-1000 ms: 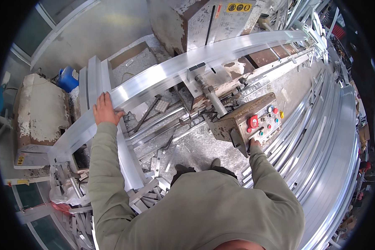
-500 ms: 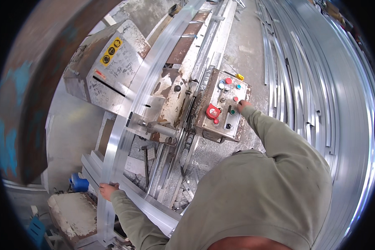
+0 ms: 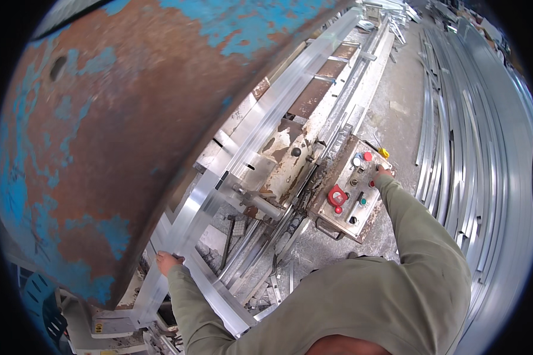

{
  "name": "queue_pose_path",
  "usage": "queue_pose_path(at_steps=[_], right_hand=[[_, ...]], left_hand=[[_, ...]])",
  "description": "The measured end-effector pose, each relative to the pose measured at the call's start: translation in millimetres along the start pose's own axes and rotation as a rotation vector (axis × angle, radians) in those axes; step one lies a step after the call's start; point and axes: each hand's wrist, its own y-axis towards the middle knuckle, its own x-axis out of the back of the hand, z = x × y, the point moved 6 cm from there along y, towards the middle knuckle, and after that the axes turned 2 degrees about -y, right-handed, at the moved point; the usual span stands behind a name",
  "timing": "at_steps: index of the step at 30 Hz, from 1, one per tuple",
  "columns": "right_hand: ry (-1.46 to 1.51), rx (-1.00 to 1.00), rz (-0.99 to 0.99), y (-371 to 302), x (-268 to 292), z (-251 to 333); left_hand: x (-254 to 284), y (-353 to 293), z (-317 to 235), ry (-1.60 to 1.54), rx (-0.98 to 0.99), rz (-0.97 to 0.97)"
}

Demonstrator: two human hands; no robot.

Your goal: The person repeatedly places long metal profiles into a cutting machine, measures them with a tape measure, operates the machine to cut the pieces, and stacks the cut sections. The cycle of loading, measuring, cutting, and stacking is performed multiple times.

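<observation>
My left hand [image 3: 169, 262] is closed over the edge of a long, shiny aluminium profile [image 3: 189, 216]. That profile runs away from me across the bed of a worn machine [image 3: 281, 145]. My right hand [image 3: 385, 173] is on the upper right corner of a metal control box [image 3: 337, 220], its fingers curled in at the spot of a blue button, which it hides. Around it on the box are a red button [image 3: 368, 156], a white button [image 3: 356, 161], a green button [image 3: 363, 202] and a large red emergency stop [image 3: 337, 196].
A big rusty metal cover with flaking blue paint [image 3: 130, 118] hangs close on the left and hides part of the machine. Many long metal profiles [image 3: 456, 160] lie along the right. Offcuts [image 3: 269, 296] litter the floor below the rails. A yellow-handled tool [image 3: 384, 152] lies by the box.
My right hand has moved from the box's right edge up to the blue button. The view has shifted, and the rusty cover now fills much more of the left side. My left hand stays on the profile.
</observation>
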Motion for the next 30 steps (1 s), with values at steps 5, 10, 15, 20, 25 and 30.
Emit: queue_pose_path(at_steps=[5, 10, 15, 20, 25, 30], right_hand=[[0.019, 0.119, -0.038, 26.6, -23.7, -7.2], [0.078, 0.207, -0.081, 48.2, -27.4, -23.0], [0.393, 0.390, 0.143, 74.5, -51.4, -15.9], [0.509, 0.382, 0.280, 84.1, -45.8, -37.2], [0.752, 0.281, 0.292, 71.1, -50.8, -22.8], [0.721, 0.249, 0.214, 66.5, -44.7, -24.0]], left_hand=[[-2.6, -9.4, 10.4, -0.006, 0.052, -0.032], [-15.5, -1.7, -0.4, -0.117, 0.082, -0.018], [-12.4, -17.3, 31.2, -0.053, 0.196, -0.172], [-11.4, -21.5, 10.4, -0.067, 0.195, -0.107], [-7.1, -17.5, 9.8, -0.083, 0.201, -0.138], [-5.5, -16.7, 8.1, -0.083, 0.189, -0.152]])
